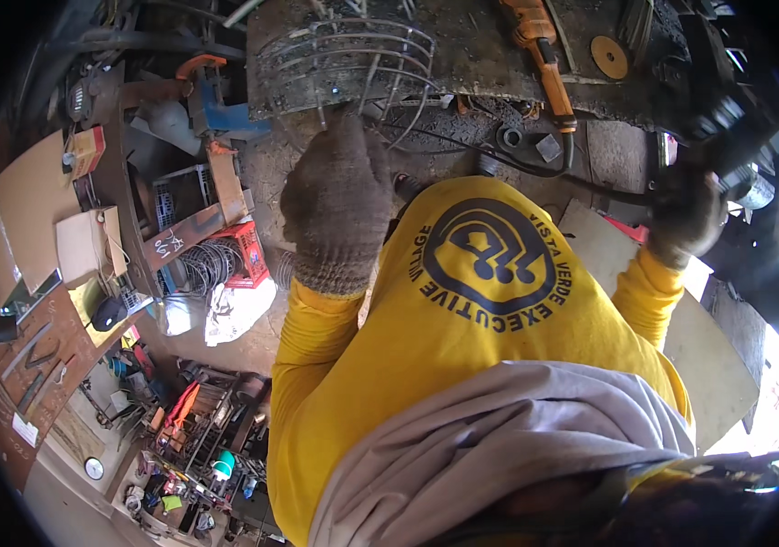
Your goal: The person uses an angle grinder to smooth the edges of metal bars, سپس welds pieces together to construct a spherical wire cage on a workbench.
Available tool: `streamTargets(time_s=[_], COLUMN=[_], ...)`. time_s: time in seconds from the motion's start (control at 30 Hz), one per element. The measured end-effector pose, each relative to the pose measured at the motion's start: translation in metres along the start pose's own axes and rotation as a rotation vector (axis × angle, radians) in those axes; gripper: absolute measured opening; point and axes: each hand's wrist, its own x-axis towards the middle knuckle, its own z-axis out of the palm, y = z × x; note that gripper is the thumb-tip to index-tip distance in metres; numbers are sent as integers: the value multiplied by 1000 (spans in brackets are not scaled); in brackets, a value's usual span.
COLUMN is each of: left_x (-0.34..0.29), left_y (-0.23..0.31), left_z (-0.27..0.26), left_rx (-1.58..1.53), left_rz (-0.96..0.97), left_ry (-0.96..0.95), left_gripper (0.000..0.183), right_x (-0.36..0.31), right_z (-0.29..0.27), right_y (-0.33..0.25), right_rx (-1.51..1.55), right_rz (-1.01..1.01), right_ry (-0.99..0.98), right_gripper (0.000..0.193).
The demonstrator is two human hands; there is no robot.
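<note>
My left hand, in a dark knitted work glove, is closed at the near edge of a round metal wire frame. The frame has several curved hoops joined by straight rods, and it rests over the far worktable. My fingertips are hidden behind the back of the glove. Off to the right, my gloved right hand is curled beside a dark, blurred object with ridges. Shadow and blur hide what the fingers close on. An orange angle grinder lies on the table between my hands.
A tan disc and thin rods lie on the dark worktable. A black cable runs below its edge. At left are a blue clamp-like tool, a red crate with wire coils, cardboard and a brown bench with hand tools.
</note>
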Motion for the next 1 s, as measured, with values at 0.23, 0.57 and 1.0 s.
streamTargets(time_s=[0.23,0.57,1.0], left_x=[-3,-4,0], left_y=[-4,0,3], left_z=[7,2,3], left_rx=[168,112,114], left_rz=[21,-18,-43], left_ry=[37,21,59], left_gripper=[27,29,28], right_x=[-12,11,-9], right_z=[58,74,85], right_y=[10,36,52], right_rx=[179,278,784], right_rz=[582,864,1117], right_ry=[-551,-922,-858], right_gripper=[61,69,61])
